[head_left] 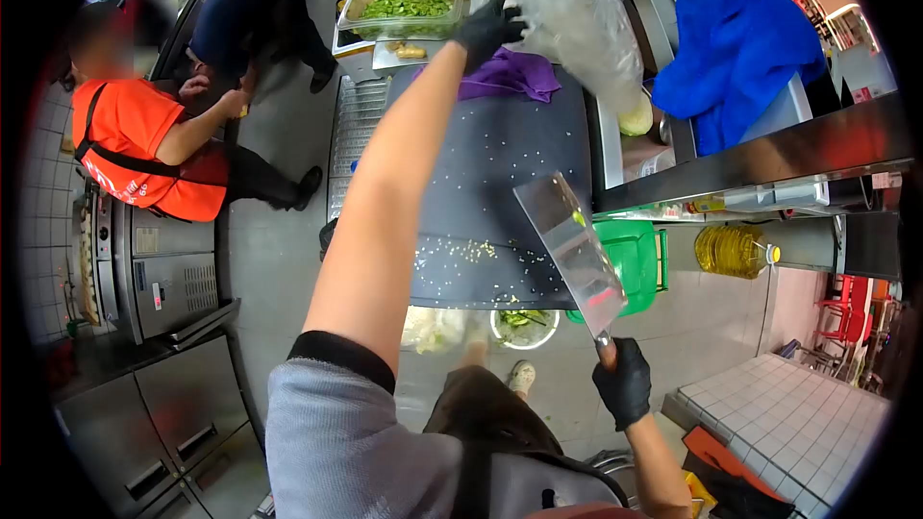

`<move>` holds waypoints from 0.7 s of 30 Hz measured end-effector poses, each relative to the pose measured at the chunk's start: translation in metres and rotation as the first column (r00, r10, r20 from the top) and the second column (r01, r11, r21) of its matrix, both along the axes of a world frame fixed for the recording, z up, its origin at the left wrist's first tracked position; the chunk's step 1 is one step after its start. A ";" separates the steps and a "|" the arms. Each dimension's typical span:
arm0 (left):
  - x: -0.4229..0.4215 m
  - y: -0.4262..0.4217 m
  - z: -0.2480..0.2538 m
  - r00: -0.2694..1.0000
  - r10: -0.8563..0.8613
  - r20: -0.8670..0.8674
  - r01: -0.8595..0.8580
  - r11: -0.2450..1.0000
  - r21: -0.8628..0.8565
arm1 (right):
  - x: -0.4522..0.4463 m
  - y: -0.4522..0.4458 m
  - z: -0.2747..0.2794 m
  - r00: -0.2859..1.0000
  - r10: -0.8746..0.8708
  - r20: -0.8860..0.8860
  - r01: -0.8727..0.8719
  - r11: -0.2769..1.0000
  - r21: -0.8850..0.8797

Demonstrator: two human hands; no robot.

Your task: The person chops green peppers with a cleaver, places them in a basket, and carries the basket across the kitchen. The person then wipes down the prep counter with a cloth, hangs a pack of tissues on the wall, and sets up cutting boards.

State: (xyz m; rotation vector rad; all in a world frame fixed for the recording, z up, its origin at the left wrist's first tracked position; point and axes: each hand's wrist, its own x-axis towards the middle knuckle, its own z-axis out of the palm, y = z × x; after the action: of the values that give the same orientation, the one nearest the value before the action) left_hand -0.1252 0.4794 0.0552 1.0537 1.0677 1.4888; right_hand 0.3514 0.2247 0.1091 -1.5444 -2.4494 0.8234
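The hands are well apart. The right hand (623,383), black-gloved, is clamped on the handle of a cleaver (574,255), beyond the bench's near right corner; the blade slants up along the right edge. The left hand (489,31), also gloved, extends past the far edge of the dark bench (452,194), fingers spread before a clear plastic bag (582,34); contact cannot be determined. A purple cloth (514,75) lies at the far edge. Pale bits (471,251) are scattered across the surface, densest toward the near edge.
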 end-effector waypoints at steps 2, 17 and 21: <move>-0.008 0.016 0.010 0.959 0.051 -0.280 -0.058 0.998 -0.018 | 0.008 -0.011 0.006 0.999 -0.040 0.036 0.041 0.999 -0.032; -0.028 -0.058 -0.029 0.730 0.016 -0.683 -0.324 0.888 -0.325 | 0.025 -0.026 0.027 0.979 -0.202 -0.001 0.197 0.956 -0.215; -0.025 -0.109 0.023 0.721 0.141 0.678 -0.015 0.982 -0.188 | 0.036 -0.033 0.036 0.989 -0.146 -0.007 0.142 0.971 -0.191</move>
State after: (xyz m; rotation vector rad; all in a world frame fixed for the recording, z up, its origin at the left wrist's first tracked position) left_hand -0.1506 0.3704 0.0784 0.2591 0.6744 1.6294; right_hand 0.3877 0.1913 0.1454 -1.7426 -2.2677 1.0660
